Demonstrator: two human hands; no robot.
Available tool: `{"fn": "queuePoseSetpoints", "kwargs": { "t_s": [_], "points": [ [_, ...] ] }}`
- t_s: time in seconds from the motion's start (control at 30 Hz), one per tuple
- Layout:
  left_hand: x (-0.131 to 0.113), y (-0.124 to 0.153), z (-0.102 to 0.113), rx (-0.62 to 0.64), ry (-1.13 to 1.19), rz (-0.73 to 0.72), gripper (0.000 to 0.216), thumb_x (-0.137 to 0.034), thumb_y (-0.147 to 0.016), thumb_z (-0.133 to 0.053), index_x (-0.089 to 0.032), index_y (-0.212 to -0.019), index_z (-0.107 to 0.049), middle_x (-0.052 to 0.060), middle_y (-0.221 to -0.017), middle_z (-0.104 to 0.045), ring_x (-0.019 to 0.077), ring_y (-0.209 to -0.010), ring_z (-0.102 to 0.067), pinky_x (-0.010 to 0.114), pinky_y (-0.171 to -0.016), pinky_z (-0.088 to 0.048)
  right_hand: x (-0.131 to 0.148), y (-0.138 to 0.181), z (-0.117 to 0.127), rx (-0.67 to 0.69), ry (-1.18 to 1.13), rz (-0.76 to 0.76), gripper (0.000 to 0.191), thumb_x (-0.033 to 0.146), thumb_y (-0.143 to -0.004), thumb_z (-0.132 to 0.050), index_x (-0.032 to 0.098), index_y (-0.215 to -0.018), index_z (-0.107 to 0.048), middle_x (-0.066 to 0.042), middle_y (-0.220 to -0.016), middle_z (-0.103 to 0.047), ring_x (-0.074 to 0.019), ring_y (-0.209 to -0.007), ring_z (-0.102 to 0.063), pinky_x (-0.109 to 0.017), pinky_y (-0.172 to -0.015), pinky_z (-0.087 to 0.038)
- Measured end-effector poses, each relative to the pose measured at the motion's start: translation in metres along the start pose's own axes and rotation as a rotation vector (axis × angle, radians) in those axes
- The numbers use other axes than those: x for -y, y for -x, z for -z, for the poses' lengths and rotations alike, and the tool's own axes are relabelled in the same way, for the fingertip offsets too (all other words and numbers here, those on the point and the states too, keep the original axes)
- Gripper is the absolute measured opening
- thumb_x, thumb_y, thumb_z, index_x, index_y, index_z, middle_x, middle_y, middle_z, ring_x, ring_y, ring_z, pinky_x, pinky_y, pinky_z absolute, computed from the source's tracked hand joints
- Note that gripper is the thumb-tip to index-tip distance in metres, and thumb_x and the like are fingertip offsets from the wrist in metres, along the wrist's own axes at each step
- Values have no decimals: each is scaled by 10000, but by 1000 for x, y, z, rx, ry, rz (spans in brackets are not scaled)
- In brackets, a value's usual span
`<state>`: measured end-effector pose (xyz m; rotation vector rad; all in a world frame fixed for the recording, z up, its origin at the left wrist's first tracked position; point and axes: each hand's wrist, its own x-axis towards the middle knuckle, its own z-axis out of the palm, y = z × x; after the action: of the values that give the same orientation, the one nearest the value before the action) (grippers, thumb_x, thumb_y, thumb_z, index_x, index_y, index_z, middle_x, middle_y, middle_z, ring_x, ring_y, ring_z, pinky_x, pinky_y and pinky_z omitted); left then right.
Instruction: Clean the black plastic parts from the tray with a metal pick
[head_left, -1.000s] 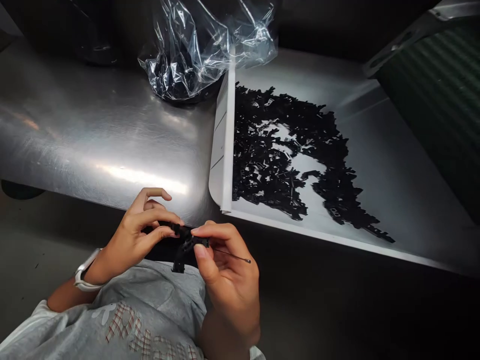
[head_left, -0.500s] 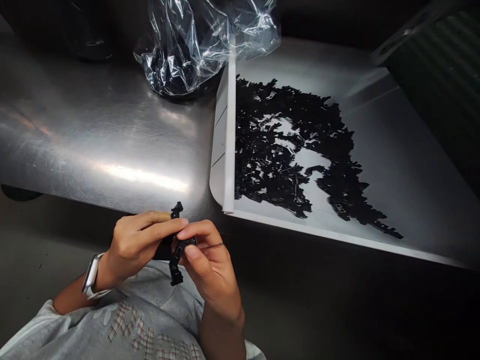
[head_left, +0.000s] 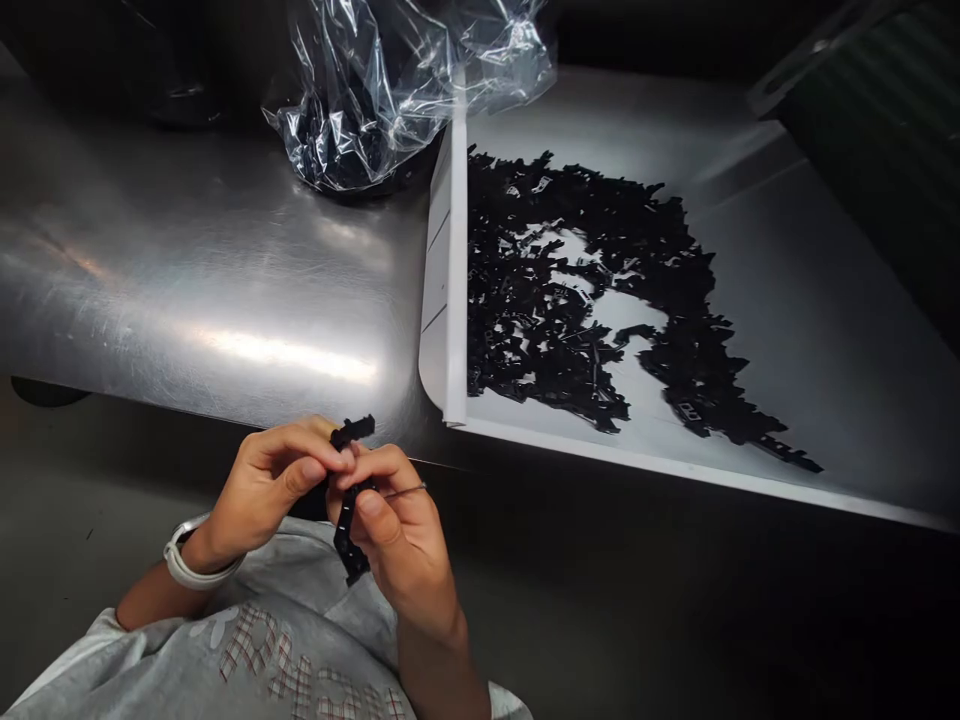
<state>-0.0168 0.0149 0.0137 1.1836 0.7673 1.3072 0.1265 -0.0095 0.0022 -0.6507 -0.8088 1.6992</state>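
Right hand [head_left: 409, 545] pinches a jagged black plastic piece [head_left: 346, 525], thin grey metal rod [head_left: 407, 491] between its fingers — apparently steadying it beside the left hand [head_left: 266, 480], grip unclear.

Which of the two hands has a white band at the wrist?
The left hand, its wrist circled by the white band. The right hand, holding the thin rod, has a bare wrist.

The left hand [head_left: 266, 480] is holding its fingers curled beside the right hand [head_left: 405, 540], which is pinching with thumb and forefinger.
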Motion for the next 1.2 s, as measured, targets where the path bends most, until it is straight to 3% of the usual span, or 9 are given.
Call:
{"fn": "queuePoseSetpoints", "kwargs": {
  "t_s": [0.1, 0.23, 0.43, 0.6, 0.73, 0.9, 1.07, 1.2],
  "points": [
    [2, -2, 3, 17, 26, 96, 145, -293, -947, -670, -333, -968, -809, 10, -849, -721, 115, -840, -679, 233, -780, -536, 12, -1, 1, -41, 126, 122, 120, 377, -957, -660, 283, -986, -728, -6, -840, -617, -119, -696, -535, -241, -623, -460],
    [-4, -6, 2, 110, -170, 200, 207, -357, -956, -645, -254, -903, -817, 47, -837, -688, 149, -821, -654, 275, -763, -526, 36, -1, 6, -61, 424, 247, 102, 239, -943, -681, 290, -1009, -741, -7, -823, -635, -135, -735, -566, -245, -617, -455],
    [-15, -12, 0, 281, -231, 288, 334, -442, -984, -559, -227, -911, -804, 87, -898, -708, 229, -953, -670, 359, -852, -553, 56, -5, 8, 11, 664, 257, 246, 127, -930, -673, 327, -1034, -773, 2, -824, -637, -134, -748, -582, -250, -632, -479],
    [-20, -14, 3, 377, -257, 341, 415, -506, -1001, -492, -220, -943, -787, 63, -845, -669, 191, -819, -640, 336, -825, -552, 58, -10, 9, 7, 700, 247, 246, 146, -941, -667, 329, -1071, -766, 8, -850, -639, -120, -756, -583, -232, -665, -504],
    [-15, -11, 2, 310, -145, 467, 370, -514, -940, -613, -182, -860, -758, 56, -855, -651, 168, -815, -620, 305, -786, -560, 57, -8, 10, 40, 734, 193, 239, 192, -953, -661, 305, -1149, -738, -7, -910, -647, -121, -763, -583, -238, -686, -525],
    [-8, -8, -5, 126, 343, 692, 304, -475, -856, -745, -172, -838, -735, 57, -891, -632, 169, -892, -663, 344, -818, -637, 58, 4, 11, -66, 697, 151, 373, 308, -1037, -486, 346, -1389, -603, -25, -956, -596, -157, -856, -587, -292, -794, -553],
    [-11, -9, -11, 72, 570, 762, 248, -445, -846, -765, -203, -829, -710, 51, -891, -607, 213, -1027, -671, 456, -826, -669, 66, 12, 6, -221, 622, 310, 359, 263, -1047, -426, 307, -1181, -756, -55, -919, -610, -186, -865, -601, -323, -733, -553],
    [-14, -7, -13, 76, 574, 806, 278, -472, -844, -755, -211, -825, -663, 63, -891, -596, 296, -1136, -671, 504, -807, -673, 72, 13, 5, -295, 777, 440, 310, 341, -1043, -499, 258, -1040, -798, -44, -787, -573, -163, -747, -575, -294, -597, -507]
  ]
}}
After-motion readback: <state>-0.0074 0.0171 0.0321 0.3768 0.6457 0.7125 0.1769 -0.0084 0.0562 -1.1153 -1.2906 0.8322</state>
